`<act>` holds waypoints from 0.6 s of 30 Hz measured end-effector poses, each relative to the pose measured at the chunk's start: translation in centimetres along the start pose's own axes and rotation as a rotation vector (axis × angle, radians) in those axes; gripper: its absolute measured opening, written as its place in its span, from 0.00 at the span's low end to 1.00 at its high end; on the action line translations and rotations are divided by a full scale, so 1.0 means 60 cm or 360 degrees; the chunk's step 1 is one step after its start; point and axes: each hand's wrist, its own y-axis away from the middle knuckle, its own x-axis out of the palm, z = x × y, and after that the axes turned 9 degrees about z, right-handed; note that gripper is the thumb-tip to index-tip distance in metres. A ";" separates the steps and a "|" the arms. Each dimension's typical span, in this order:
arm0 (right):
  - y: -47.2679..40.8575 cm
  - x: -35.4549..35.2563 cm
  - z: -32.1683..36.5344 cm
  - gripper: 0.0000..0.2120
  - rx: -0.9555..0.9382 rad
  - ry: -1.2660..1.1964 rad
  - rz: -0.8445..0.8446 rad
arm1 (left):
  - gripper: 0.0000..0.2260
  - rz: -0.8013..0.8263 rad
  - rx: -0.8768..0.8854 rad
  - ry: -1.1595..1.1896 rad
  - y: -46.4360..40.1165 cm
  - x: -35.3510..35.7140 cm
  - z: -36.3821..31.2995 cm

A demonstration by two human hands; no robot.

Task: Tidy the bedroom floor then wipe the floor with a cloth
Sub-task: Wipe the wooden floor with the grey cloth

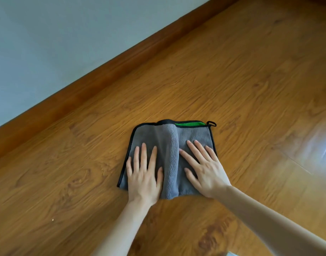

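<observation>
Grey microfibre cloth (169, 156) flat on wood floor (232, 89), raised fold running away from person. Left hand (144, 174) and right hand (204, 170) both pressing flat either side, fingers straight. Skirting board (103, 71) ahead-left; stroke probably heads there.

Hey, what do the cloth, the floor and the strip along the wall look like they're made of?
Cloth: likely microfiber, grey with a nubby pile, black stitched edging and a green underside showing. Floor: wood-look planks, perhaps laminate, with printed-looking grain and a glossy glare patch. Skirting strip: similar brown wood finish; whether solid wood, I can't tell.
</observation>
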 end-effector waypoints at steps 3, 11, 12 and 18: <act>-0.047 -0.015 -0.014 0.25 0.0017 0.0034 -0.0007 | 0.25 -0.0054 -0.0011 0.0001 -0.048 -0.011 0.016; -0.149 -0.040 -0.047 0.28 0.0054 0.0067 -0.0059 | 0.28 -0.0124 -0.0133 0.0015 -0.146 -0.031 0.029; -0.159 -0.042 -0.050 0.28 0.0062 0.0062 -0.0066 | 0.28 -0.0132 -0.0135 0.0024 -0.159 -0.033 0.032; -0.194 -0.050 -0.055 0.29 0.0101 0.0061 -0.0099 | 0.29 -0.0193 -0.0177 0.0066 -0.198 -0.038 0.037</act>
